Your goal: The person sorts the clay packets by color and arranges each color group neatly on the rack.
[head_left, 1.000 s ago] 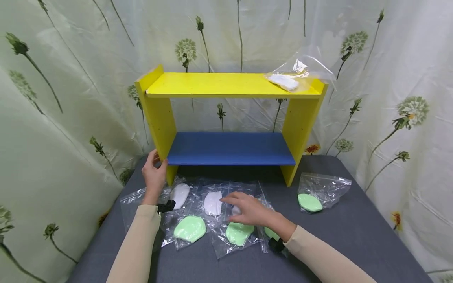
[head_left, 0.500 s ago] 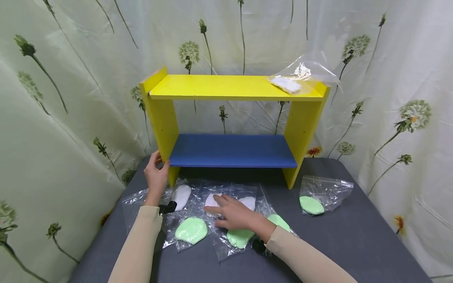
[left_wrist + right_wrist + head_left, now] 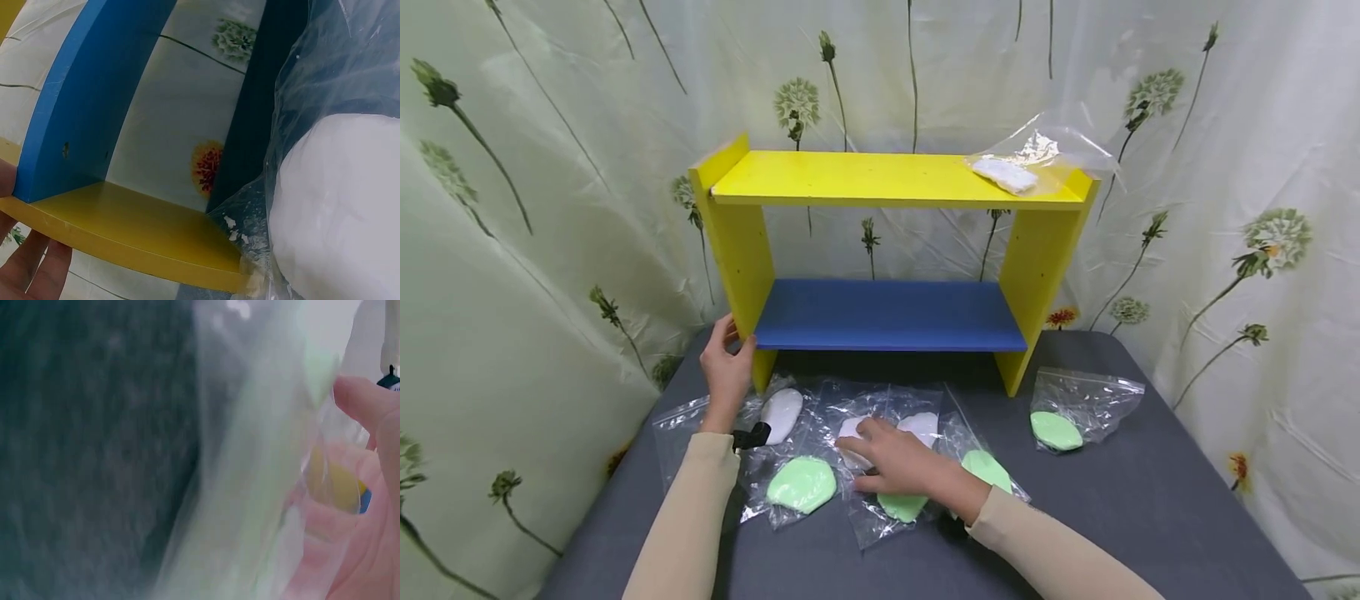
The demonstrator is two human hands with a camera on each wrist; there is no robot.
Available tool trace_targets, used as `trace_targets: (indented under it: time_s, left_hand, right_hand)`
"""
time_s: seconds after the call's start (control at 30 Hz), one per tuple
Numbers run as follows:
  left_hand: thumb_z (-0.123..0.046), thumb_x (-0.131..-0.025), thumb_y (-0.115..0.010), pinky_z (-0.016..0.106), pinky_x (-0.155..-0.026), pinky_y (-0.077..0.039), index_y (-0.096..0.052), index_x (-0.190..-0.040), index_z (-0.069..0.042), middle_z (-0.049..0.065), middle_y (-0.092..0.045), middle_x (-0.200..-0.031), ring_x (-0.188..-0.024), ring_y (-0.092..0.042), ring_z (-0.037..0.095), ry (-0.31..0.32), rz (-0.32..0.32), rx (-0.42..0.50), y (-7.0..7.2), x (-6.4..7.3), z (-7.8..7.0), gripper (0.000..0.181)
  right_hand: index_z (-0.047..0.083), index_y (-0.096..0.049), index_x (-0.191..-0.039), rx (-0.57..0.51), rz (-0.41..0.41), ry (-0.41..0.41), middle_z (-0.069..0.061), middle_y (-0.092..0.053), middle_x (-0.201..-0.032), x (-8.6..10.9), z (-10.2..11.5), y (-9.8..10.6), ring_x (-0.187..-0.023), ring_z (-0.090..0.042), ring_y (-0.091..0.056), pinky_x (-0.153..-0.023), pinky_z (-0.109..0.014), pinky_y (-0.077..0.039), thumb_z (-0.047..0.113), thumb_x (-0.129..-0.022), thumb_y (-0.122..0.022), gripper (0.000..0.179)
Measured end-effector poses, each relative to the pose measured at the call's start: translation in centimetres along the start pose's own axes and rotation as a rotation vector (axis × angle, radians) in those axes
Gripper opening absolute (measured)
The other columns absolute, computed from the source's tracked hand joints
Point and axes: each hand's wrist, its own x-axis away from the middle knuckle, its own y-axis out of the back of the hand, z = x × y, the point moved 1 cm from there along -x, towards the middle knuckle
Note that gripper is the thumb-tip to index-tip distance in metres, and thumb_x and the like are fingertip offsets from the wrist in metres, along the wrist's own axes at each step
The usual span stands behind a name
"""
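My left hand (image 3: pixel 727 371) grips the left side panel of a small yellow and blue shelf unit (image 3: pixel 737 267). Its thumb lies at the panel's front edge by the blue shelf, and fingers (image 3: pixel 50 269) reach round the outside. My right hand (image 3: pixel 895 458) rests over clear zip bags, its fingers spread on a bag with a flat white dough-like lump (image 3: pixel 850 429). Under the palm a pale green lump (image 3: pixel 902 507) shows partly. Another white lump (image 3: pixel 919 427) lies just behind that hand. The right wrist view is blurred, with clear plastic and green close to the fingers.
More bagged lumps lie on the dark grey table (image 3: pixel 1150 500): a white one (image 3: pixel 782 415), a green one (image 3: pixel 802 484), a green one (image 3: pixel 987 469) by the right wrist, and a green one (image 3: pixel 1056 431) far right. A bagged white piece (image 3: pixel 1006 175) sits on the top shelf.
My right hand has moved left and slightly down onto the bags, uncovering the white lump behind it and the green lump by the wrist. My left hand has kept its hold.
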Motion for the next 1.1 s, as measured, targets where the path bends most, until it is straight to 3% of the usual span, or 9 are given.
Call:
trace_targets:
  time_s: [0.1,0.23,0.5,0.7,0.8,0.97,1.1]
  left_hand:
    - [-0.012,-0.083,-0.066,0.04,-0.074,-0.051,-0.056,-0.121,-0.034,-0.003,-0.06,-0.108,-0.098,-0.056,0.015,0.008,0.003,-0.012,0.0,-0.2,0.0,0.045]
    - [-0.013,-0.083,-0.066,0.041,-0.075,-0.051,-0.056,-0.121,-0.035,-0.001,-0.06,-0.11,-0.099,-0.056,0.017,0.013,0.012,-0.011,-0.2,-0.3,0.0,0.045]
    - [-0.015,-0.083,-0.067,0.042,-0.075,-0.051,-0.056,-0.12,-0.037,-0.004,-0.059,-0.11,-0.1,-0.056,0.017,0.011,0.014,-0.006,-0.2,-0.2,0.2,0.045]
    - [-0.015,-0.083,-0.067,0.042,-0.076,-0.051,-0.055,-0.12,-0.039,-0.006,-0.059,-0.11,-0.1,-0.056,0.015,0.015,0.008,-0.025,-0.2,0.0,0.2,0.046]
    - [-0.014,-0.083,-0.067,0.042,-0.075,-0.051,-0.055,-0.12,-0.038,-0.005,-0.059,-0.109,-0.1,-0.056,0.015,0.019,0.012,-0.027,-0.2,0.0,0.2,0.046]
    - [-0.014,-0.083,-0.067,0.042,-0.075,-0.051,-0.055,-0.12,-0.038,-0.005,-0.059,-0.109,-0.1,-0.056,0.015,0.018,0.014,-0.023,-0.2,0.0,0.3,0.045]
    - [-0.014,-0.082,-0.067,0.042,-0.074,-0.051,-0.056,-0.118,-0.039,-0.004,-0.06,-0.108,-0.099,-0.056,0.014,0.016,0.003,-0.022,0.0,0.0,0.3,0.045]
  right_hand:
    - [0.037,-0.039,-0.137,0.044,-0.02,-0.004,-0.009,-0.043,-0.12,-0.1,0.3,-0.1,-0.095,-0.02,-0.046,-0.053,-0.033,-0.046,0.062,-0.081,-0.05,0.062]
    - [0.038,-0.049,-0.129,0.072,-0.037,-0.029,-0.009,-0.042,-0.116,-0.3,0.4,-0.4,-0.089,-0.02,-0.045,-0.048,-0.031,-0.042,0.06,-0.081,-0.053,0.054]
    - [0.034,-0.055,-0.111,-0.008,-0.031,-0.079,-0.008,-0.041,-0.115,-0.1,0.6,-0.2,-0.088,-0.017,-0.047,-0.05,-0.03,-0.042,0.06,-0.077,-0.058,0.043]
    - [0.03,-0.054,-0.1,-0.049,-0.048,-0.089,0.001,-0.041,-0.104,-0.1,0.5,0.0,-0.076,-0.011,-0.046,-0.047,-0.022,-0.038,0.04,-0.075,-0.071,0.032]
    - [0.028,-0.054,-0.105,-0.1,-0.047,-0.094,0.003,-0.043,-0.103,0.0,0.3,0.2,-0.07,-0.009,-0.048,-0.047,-0.018,-0.039,0.026,-0.071,-0.074,0.04]
    - [0.027,-0.049,-0.127,-0.203,-0.021,-0.119,0.003,-0.046,-0.107,0.1,-0.4,0.8,-0.067,-0.006,-0.048,-0.047,-0.017,-0.04,0.014,-0.067,-0.069,0.065]
    - [0.024,-0.046,-0.133,-0.212,-0.049,-0.098,0.004,-0.053,-0.107,0.3,-0.9,1.8,-0.067,-0.004,-0.046,-0.052,-0.018,-0.041,0.009,-0.07,-0.062,0.067]
